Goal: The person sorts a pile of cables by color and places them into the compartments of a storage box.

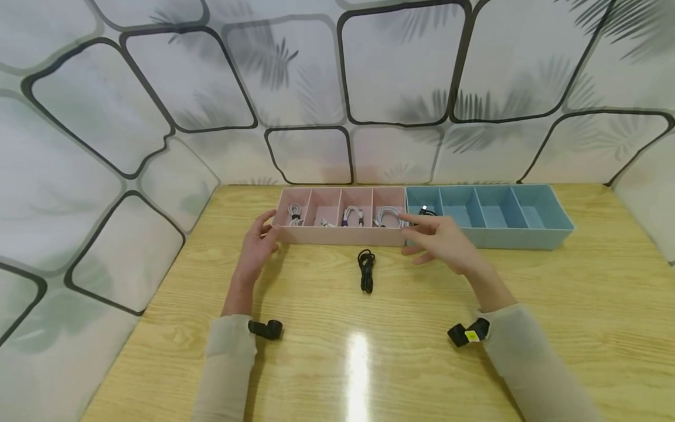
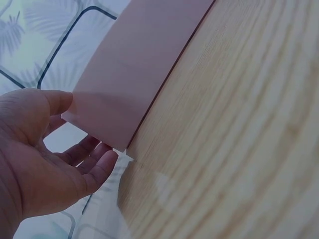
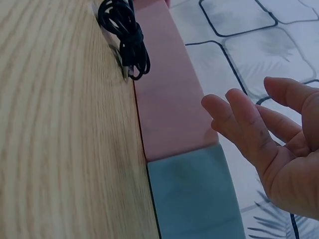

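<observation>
A long pink divided box (image 1: 341, 236) stands on the table, each compartment holding white cable; a coiled white cable (image 1: 388, 215) lies in its rightmost one. Butted against its right end is a blue divided box (image 1: 519, 238), with a black cable (image 1: 430, 212) in the leftmost compartment, partly hidden. My left hand (image 1: 257, 246) touches the pink box's left end, thumb at the front wall and fingers loosely bent along the end. Above the joint between the boxes hovers my right hand (image 1: 440, 240), fingers spread and holding nothing. A bundled black cable (image 1: 366, 271) lies before the pink box.
The wooden table (image 1: 316, 363) runs back to a patterned wall covering (image 1: 401, 64) behind the boxes, which also rises on the left. Three blue compartments to the right show bare floors. Small black devices are strapped to both wrists.
</observation>
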`<action>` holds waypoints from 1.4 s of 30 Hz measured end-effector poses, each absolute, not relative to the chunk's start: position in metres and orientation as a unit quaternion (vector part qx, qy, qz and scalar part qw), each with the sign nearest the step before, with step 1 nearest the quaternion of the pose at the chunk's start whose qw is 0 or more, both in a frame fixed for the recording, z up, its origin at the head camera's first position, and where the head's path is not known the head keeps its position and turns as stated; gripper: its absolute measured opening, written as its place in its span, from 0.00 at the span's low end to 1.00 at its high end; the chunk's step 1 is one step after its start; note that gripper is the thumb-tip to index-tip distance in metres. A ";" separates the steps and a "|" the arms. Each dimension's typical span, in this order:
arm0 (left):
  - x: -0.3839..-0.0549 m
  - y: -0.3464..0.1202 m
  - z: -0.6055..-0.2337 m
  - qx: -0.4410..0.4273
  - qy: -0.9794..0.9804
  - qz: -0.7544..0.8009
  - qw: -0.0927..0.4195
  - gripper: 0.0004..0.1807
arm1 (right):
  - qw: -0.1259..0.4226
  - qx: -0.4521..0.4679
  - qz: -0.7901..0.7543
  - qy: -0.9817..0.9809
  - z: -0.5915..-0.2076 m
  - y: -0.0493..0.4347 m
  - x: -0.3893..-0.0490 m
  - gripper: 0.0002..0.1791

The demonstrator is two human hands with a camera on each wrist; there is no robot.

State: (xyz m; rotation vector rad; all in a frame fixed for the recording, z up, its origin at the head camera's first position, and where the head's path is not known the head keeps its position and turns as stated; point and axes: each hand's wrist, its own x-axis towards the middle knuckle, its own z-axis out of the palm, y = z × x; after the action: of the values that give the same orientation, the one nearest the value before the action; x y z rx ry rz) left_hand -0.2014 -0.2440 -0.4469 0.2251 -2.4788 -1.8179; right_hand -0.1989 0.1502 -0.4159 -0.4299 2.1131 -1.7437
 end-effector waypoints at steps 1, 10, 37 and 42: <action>-0.201 -0.244 -0.447 0.073 -0.803 -0.590 0.029 0.26 | 0.183 -0.154 -0.618 0.749 -0.416 0.148 -0.198 0.29; -0.200 -0.243 -0.445 0.069 -0.804 -0.589 0.032 0.26 | 0.203 -0.169 -0.606 0.750 -0.422 0.128 -0.191 0.30; -0.202 -0.245 -0.446 0.064 -0.813 -0.578 0.033 0.27 | 0.246 -0.182 -0.503 0.808 -0.438 0.089 -0.173 0.35; -0.201 -0.245 -0.446 0.068 -0.810 -0.582 0.025 0.28 | 0.237 -0.223 -0.480 0.815 -0.440 0.088 -0.171 0.34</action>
State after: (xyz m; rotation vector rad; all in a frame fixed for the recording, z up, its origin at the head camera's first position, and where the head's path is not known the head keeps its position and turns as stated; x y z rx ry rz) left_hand -0.2014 -0.2451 -0.4462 0.2108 -2.5055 -1.7984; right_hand -0.1715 0.0884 -0.4400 -0.6103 2.2341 -1.3159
